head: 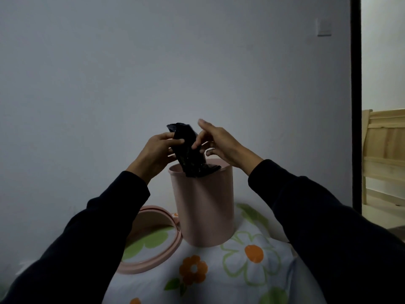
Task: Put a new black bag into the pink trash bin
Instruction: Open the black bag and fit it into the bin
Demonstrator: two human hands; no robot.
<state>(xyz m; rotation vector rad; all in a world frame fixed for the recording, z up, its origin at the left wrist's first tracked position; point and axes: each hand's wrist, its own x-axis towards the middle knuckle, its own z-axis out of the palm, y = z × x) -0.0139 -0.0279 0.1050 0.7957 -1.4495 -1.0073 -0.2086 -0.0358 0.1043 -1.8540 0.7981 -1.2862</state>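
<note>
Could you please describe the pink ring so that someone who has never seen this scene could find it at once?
On the floral cloth at the bottom of the view stands an upright pink trash bin. Beside its base, on the left, lies the pink ring: low and hollow, with the cloth showing through it, unlike the tall bin.

Bag (187,150) above bin (203,207), ring (153,242) left.

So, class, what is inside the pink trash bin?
The lower end of the folded black bag dips into the open pink trash bin; the left hand and right hand hold the rest above. Its opaque wall hides the floor and anything deeper.
</note>
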